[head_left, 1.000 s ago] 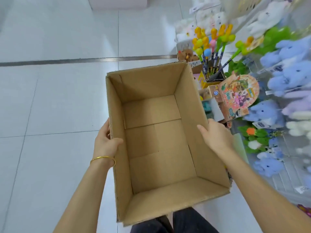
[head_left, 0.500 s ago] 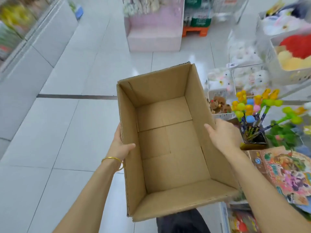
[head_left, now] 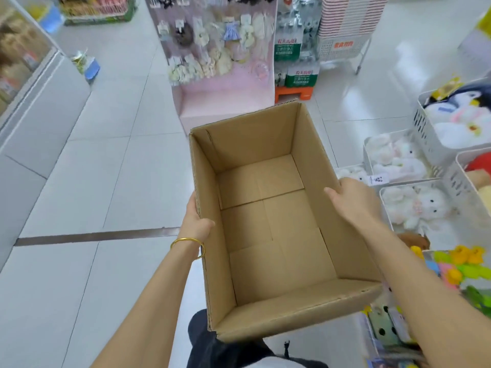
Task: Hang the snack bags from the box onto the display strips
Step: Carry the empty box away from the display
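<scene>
White floor tiles (head_left: pixel 106 181) spread at nine o'clock. My left hand (head_left: pixel 196 221) hooks its thumb over the nine o'clock wall of the empty box (head_left: pixel 255 139), carried centre-frame. My right hand (head_left: pixel 356 200) grips the three o'clock wall likewise. Light, stiffish cardboard, I judge; the rims are the place to hold.

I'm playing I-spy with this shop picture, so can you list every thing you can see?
cardboard box: one, brown, centre, open top, nothing inside
display stand: one, pink, behind the box, hung with hair accessories
water bottle packs: a stack, green labels, right of the stand
bins: several, white, right side
plush toys: many, mostly white, in the bins
bright toys: a bunch, yellow and green, bottom right
floor: white tiles, left and beyond the box
bangle: one, gold, on the left wrist
left hand: grips the box's left wall
right hand: grips the box's right wall
</scene>
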Motion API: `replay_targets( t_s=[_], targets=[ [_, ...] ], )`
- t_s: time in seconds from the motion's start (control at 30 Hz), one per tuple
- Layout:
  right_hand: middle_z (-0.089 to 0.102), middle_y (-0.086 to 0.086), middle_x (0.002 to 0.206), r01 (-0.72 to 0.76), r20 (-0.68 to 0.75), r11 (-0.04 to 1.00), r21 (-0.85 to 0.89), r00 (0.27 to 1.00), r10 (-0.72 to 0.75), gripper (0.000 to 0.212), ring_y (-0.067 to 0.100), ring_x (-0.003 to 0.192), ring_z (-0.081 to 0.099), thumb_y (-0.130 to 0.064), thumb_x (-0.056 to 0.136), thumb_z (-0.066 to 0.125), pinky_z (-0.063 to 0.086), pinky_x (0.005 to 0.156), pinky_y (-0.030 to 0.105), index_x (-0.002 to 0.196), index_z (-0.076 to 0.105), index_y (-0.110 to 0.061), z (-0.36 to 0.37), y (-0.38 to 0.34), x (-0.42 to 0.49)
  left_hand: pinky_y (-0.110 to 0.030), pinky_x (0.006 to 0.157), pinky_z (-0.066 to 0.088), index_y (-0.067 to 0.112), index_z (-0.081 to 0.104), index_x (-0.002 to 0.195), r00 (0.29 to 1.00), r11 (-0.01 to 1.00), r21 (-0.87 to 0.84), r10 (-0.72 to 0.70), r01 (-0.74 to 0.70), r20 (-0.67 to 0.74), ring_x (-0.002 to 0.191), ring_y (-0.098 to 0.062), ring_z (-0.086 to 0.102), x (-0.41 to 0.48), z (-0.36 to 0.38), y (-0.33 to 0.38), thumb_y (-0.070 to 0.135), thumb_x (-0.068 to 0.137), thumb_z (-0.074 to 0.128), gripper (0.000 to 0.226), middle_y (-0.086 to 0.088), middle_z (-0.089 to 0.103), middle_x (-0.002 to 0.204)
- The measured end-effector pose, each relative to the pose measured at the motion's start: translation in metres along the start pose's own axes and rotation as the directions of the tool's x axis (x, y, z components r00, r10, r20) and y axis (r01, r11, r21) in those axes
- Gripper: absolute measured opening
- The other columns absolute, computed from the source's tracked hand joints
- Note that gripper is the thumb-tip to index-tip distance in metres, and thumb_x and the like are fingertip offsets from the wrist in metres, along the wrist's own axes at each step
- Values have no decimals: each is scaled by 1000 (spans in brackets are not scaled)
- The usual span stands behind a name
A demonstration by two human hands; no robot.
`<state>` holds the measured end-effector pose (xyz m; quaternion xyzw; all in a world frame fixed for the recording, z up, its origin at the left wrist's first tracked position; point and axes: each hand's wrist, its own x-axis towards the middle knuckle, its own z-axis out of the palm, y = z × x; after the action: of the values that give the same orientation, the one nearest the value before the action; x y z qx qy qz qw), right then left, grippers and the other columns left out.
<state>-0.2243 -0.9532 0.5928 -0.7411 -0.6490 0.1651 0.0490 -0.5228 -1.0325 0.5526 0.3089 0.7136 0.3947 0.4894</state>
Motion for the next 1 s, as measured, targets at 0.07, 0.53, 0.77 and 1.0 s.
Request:
replay_targets(
  t_s=[0.07,0.53,0.77,1.0],
  targets=[
    [58,11,80,-59,-3,998,14,998,59,32,31,79,52,-35,94,48,36,63,33,76,47,-8,-13,-14,57,-42,75,52,38,26,139,999,1000,18,3,-3,35,83,-22,60,61,12,42,-13,76,40,82,-2,54,130],
    [59,12,82,-342,-90,935,95,932,350,32,32,76,53,-35,92,49,33,59,31,75,49,-8,-92,3,479,-41,82,50,37,22,141,947,990,129,12,-56,321,125,-41,45,478,219,288,-11,76,44,84,-16,40,143],
    [62,12,87,-387,-114,915,112,910,398,31,34,81,56,-35,92,49,39,64,33,89,56,-4,-124,-4,683,-27,59,45,35,20,143,931,985,142,39,-97,363,67,-18,54,651,302,401,-15,77,41,85,-12,48,137],
    [54,8,71,-558,-94,811,178,811,578,33,33,72,53,-35,93,47,35,59,31,76,48,-6,-79,32,896,-34,81,51,25,17,144,901,931,330,-6,-152,434,99,-26,59,863,432,456,-2,78,51,79,-8,49,135]
  ],
)
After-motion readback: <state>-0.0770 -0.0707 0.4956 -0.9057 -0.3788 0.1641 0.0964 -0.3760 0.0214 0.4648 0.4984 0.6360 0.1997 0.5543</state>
